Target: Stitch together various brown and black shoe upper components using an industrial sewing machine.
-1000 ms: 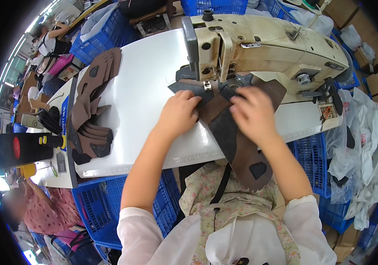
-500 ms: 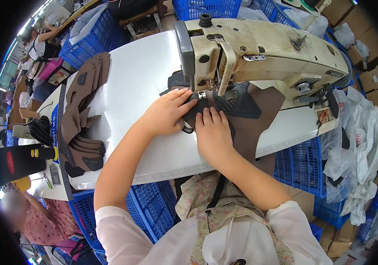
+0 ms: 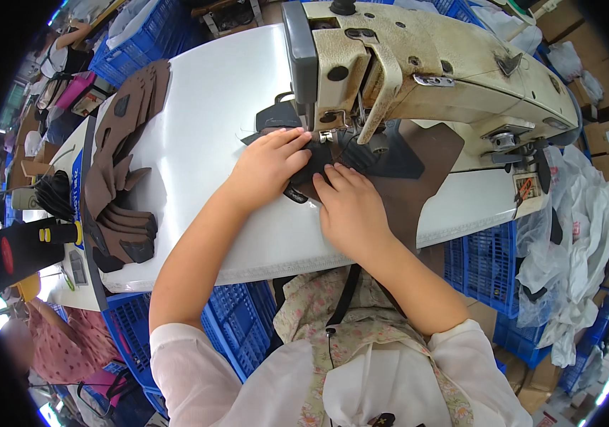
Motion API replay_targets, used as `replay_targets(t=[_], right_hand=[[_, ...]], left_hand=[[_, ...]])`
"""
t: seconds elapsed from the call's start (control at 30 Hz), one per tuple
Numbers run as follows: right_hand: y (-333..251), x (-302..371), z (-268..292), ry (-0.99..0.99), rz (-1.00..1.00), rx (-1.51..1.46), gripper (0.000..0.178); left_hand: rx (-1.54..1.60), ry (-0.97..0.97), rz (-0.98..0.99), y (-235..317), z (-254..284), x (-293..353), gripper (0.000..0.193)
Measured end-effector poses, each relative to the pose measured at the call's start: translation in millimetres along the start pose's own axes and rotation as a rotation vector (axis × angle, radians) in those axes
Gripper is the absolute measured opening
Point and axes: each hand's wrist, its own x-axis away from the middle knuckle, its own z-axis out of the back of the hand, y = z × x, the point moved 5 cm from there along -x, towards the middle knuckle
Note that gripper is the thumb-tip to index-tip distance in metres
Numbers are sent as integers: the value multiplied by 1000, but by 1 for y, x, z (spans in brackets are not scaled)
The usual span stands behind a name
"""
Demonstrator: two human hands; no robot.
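A brown sheet piece with black panels lies on the white machine bed under the presser foot of a cream sewing machine. Flat on its black part, just left of the foot, my left hand rests with fingers stretched out. My right hand presses on the piece nearer to me, below the foot, its fingers spread and laid down. Some of the piece is hidden under both hands. A black loop-like part shows between them at the near edge.
Stacked brown pieces with black patches lie on the left of the white table. Blue crates stand below the front edge. Plastic bags hang at the right. A person in pink sits at the lower left.
The whole view has shifted slightly, with the machine appearing larger. Both hands stay on the piece beside the foot; the right hand's fingers are angled a little more to the left.
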Motion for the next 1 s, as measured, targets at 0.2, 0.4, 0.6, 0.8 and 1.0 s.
replay_targets(t=[0.2, 0.4, 0.6, 0.8, 1.0], right_hand=[[3, -2, -1, 30, -2, -65, 32], [6, -4, -5, 62, -6, -51, 31], [6, -2, -9, -3, -7, -62, 37], [7, -2, -8, -1, -17, -69, 38], [8, -3, 2, 57, 45, -156, 31]], left_hand=[[8, 39, 47, -5, -1, -3, 33], [17, 29, 87, -6, -2, -5, 33], [-5, 14, 152, -8, -3, 0, 29], [23, 40, 152, -7, -1, -4, 31], [60, 69, 151, -8, -1, -3, 36]])
